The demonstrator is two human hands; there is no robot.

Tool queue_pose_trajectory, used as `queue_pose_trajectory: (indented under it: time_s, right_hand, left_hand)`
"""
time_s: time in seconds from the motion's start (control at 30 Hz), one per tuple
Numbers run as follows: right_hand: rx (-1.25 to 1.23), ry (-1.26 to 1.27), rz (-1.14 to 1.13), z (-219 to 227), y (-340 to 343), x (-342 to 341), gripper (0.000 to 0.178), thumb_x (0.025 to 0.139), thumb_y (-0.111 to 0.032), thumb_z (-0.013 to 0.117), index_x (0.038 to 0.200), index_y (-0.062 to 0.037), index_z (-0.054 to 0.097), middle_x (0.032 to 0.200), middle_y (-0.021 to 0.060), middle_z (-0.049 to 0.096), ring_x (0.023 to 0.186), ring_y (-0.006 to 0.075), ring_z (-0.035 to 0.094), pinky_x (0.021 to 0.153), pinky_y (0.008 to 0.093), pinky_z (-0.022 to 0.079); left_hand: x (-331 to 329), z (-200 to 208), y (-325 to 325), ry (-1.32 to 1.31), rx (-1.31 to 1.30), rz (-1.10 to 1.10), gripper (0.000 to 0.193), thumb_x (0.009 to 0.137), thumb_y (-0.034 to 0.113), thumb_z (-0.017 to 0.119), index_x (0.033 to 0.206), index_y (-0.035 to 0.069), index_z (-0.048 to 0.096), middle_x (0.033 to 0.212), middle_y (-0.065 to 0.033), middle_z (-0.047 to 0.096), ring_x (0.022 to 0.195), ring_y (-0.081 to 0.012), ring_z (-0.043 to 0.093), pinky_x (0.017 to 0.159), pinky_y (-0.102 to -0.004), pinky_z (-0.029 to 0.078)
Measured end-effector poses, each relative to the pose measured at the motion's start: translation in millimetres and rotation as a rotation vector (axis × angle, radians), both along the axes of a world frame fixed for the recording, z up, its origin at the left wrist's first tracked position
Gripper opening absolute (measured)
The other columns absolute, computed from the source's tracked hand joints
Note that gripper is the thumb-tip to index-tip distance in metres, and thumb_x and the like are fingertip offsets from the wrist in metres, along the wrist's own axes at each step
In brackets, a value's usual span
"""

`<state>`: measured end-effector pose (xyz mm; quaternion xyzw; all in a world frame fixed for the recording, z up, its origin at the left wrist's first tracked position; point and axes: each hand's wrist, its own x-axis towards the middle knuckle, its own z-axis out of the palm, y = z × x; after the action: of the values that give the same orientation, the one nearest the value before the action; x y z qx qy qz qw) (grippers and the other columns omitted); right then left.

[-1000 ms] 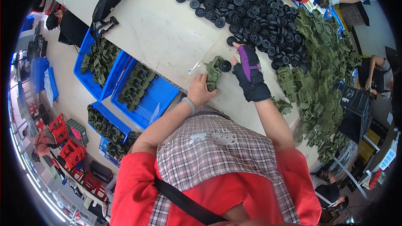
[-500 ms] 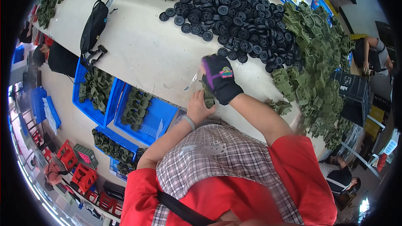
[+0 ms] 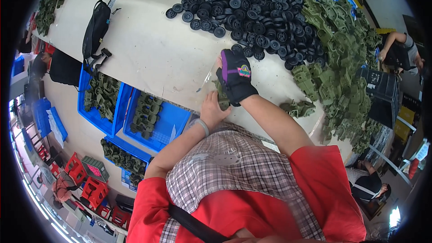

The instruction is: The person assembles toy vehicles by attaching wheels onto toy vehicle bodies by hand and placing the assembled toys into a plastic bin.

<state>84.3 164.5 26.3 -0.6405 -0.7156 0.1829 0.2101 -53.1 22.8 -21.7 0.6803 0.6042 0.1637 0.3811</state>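
Observation:
My left hand (image 3: 213, 109), bare with a bracelet at the wrist, grips a green plastic toy body (image 3: 222, 99) at the near edge of the white table (image 3: 148, 49). My right hand (image 3: 236, 77), in a black glove with purple patches, presses down on top of the same green part. A small clear plastic bag (image 3: 206, 77) lies just left of the glove. A large heap of black toy wheels (image 3: 252, 13) lies beyond my hands. Most of the green part is hidden under the glove.
Green toy bodies (image 3: 342, 63) are piled along the right of the table, and one lies alone (image 3: 297, 107). Blue bins (image 3: 148, 117) with green parts stand on the floor at left. A black bag (image 3: 95, 27) rests on the table. Another person's arm (image 3: 396, 45) is at right.
My gloved right hand has moved from beside the green part to on top of it, covering it. The wheel seen by the part earlier is hidden.

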Motion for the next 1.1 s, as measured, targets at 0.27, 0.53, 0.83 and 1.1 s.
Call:
queue_pose_trajectory:
  time_s: [0.27,0.53,0.83,1.1]
  right_hand:
    - [0.176,-0.163,0.725,27.7,-5.4,12.8,0.019,0.09,-0.028,0.069,0.101,-0.0127,0.07,0.098,0.0096,0.069,0.097,0.0297,0.068,0.088,0.0447,0.053]
    - [0.022,-0.077,0.468,30.9,-9.2,5.8,0.016,0.086,-0.02,0.07,0.098,-0.0098,0.065,0.094,0.0159,0.068,0.094,0.0382,0.067,0.082,0.0518,0.052]
    - [-0.01,-0.083,-0.039,6.1,-0.7,-4.7,0.028,0.101,-0.032,0.066,0.103,-0.0041,0.066,0.098,0.0218,0.069,0.094,0.0425,0.067,0.08,0.0529,0.052]
    - [0.147,-0.026,0.194,11.0,4.0,67.5,0.027,0.093,-0.012,0.065,0.119,-0.007,0.072,0.109,0.016,0.077,0.104,0.0334,0.073,0.09,0.0456,0.056]
  left_hand:
    - [-1.2,-2.8,-0.2,0.021,-0.059,0.007,0.08,0.075,0.033,0.089,0.134,-0.009,0.056,0.124,-0.0253,0.063,0.117,-0.0455,0.061,0.102,-0.0519,0.053]
    - [3.6,-2.4,-6.0,-0.019,-0.012,0.064,0.079,0.075,0.034,0.089,0.134,-0.008,0.058,0.124,-0.0249,0.063,0.119,-0.0459,0.059,0.103,-0.0519,0.052]
    - [2.4,-5.2,-1.3,-0.076,-0.06,0.099,0.076,0.073,0.033,0.089,0.129,-0.01,0.061,0.123,-0.0248,0.067,0.118,-0.0439,0.06,0.103,-0.0511,0.052]
    - [7.8,-19.8,-20.9,-0.441,-0.388,0.66,0.06,0.085,0.037,0.09,0.119,-0.007,0.066,0.105,-0.0154,0.073,0.101,-0.0312,0.067,0.094,-0.0401,0.053]
